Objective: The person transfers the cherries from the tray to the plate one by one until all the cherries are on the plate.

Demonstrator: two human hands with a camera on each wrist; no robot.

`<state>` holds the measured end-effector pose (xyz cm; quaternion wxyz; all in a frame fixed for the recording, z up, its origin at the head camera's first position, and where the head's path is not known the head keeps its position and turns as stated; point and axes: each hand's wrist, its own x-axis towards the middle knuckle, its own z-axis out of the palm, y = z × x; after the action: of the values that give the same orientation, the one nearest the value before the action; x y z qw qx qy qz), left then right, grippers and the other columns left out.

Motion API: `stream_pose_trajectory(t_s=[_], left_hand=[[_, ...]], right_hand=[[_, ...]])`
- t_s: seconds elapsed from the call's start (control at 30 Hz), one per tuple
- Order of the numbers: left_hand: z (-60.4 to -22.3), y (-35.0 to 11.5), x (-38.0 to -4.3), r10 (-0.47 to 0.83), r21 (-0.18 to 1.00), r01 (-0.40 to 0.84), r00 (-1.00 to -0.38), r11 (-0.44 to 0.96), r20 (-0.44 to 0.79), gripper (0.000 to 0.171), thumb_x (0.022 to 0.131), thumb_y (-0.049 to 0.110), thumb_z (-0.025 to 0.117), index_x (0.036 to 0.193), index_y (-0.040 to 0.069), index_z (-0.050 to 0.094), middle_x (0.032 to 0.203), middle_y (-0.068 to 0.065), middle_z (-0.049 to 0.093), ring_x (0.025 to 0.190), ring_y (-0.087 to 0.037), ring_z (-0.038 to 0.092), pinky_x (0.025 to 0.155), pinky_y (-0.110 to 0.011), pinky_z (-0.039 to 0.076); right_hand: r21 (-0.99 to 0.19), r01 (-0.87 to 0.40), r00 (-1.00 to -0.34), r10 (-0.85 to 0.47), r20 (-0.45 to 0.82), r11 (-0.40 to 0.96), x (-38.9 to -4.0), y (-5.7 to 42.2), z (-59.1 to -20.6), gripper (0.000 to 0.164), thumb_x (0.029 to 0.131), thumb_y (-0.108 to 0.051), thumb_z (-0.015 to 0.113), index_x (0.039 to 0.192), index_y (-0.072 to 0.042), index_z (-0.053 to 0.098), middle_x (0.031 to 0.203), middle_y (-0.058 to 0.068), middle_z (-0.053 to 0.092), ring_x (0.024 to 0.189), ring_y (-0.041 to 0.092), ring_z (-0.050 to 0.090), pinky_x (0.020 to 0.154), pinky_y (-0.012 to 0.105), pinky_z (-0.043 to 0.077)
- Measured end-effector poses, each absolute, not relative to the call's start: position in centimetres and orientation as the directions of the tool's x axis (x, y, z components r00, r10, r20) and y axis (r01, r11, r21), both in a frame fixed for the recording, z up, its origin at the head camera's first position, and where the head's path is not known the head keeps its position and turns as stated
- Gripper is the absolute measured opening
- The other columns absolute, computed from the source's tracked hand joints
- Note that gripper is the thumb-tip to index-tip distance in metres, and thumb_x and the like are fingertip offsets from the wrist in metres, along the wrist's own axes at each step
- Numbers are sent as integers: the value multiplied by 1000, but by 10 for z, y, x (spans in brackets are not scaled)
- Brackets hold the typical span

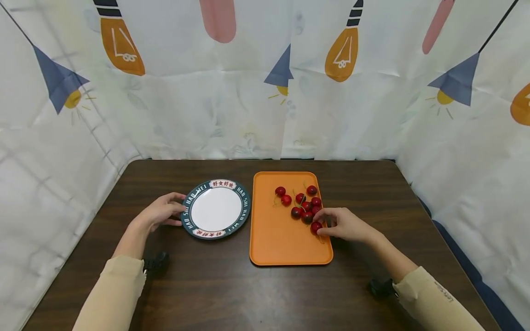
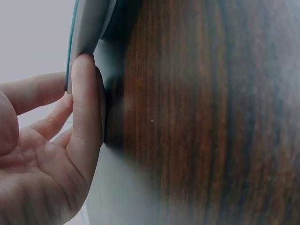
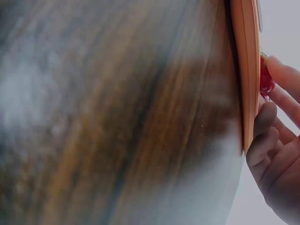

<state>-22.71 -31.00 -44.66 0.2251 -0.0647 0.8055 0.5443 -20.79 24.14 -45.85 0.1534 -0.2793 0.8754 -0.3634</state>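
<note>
At the left of the head view, my left hand (image 1: 163,210) holds the near-left rim of a white plate (image 1: 216,209) with a dark green lettered border. In the left wrist view one finger (image 2: 85,93) lies against the underside of the rim. My right hand (image 1: 343,224) reaches over the right edge of an orange tray (image 1: 273,243) and pinches a dark red cherry (image 1: 316,227) between thumb and fingers. That cherry (image 3: 266,77) also shows in the right wrist view, close against the tray. Several more cherries (image 1: 306,217), some with stems, are clustered beside it.
Plate and tray stand side by side on a dark wood-grain table (image 1: 198,285). Two cherries (image 1: 285,200) lie a little apart on the tray's upper left. Behind the table hangs a white printed cloth (image 1: 232,115), which also lines both sides.
</note>
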Motion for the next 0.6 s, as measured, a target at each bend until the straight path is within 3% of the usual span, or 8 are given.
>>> stream_pose_trajectory(t_s=[0.2,0.6], left_hand=[[-447,-313,-228,166,850,-335,-888,406,-429,60,106,11,55,155,-5,25,132,-30,51,98,-26,64,82,-40,62],[-450,-315,-229,176,857,-334,-887,394,-427,60,105,12,56,155,-3,26,130,-28,50,96,-25,64,83,-40,62]], right_hand=[[-715,-389,-792,-607,-62,580,-206,239,-462,30,90,-31,81,116,-20,71,98,-5,63,64,15,54,58,28,50],[-714,-387,-784,-616,-78,583,-205,238,-458,27,91,-26,80,116,-22,70,99,-5,63,62,15,53,56,28,48]])
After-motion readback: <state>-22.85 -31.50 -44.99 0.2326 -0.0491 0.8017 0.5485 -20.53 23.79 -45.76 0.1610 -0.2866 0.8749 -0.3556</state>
